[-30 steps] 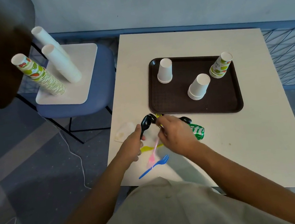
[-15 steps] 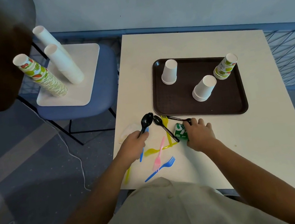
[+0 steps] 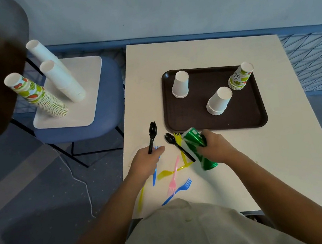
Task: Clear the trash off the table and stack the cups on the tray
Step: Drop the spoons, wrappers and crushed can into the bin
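Note:
A dark brown tray [image 3: 188, 116] lies on the white table [image 3: 285, 156]. On it stand two upside-down white cups [image 3: 180, 85] [image 3: 219, 101] and a fruit-printed cup stack [image 3: 240, 76]. My right hand [image 3: 217, 147] grips a crushed green can [image 3: 198, 147], lifted and tilted just in front of the tray. My left hand [image 3: 146, 161] holds a black spork [image 3: 152, 135] and a blue utensil [image 3: 154, 174]. A black spoon [image 3: 177, 145] lies between the hands. Yellow, pink [image 3: 173, 177] and blue [image 3: 179, 189] plastic forks are scattered near the front edge.
A blue chair [image 3: 109, 100] stands left of the table and carries a white board with tall stacks of white cups [image 3: 61, 82] and printed cups [image 3: 36, 96]. A white cable runs over the floor. A blue rail runs along the wall.
My right hand closed on the green can and lifted it off the table, tilting it upright. My left hand stays shut on the black spork and the blue utensil.

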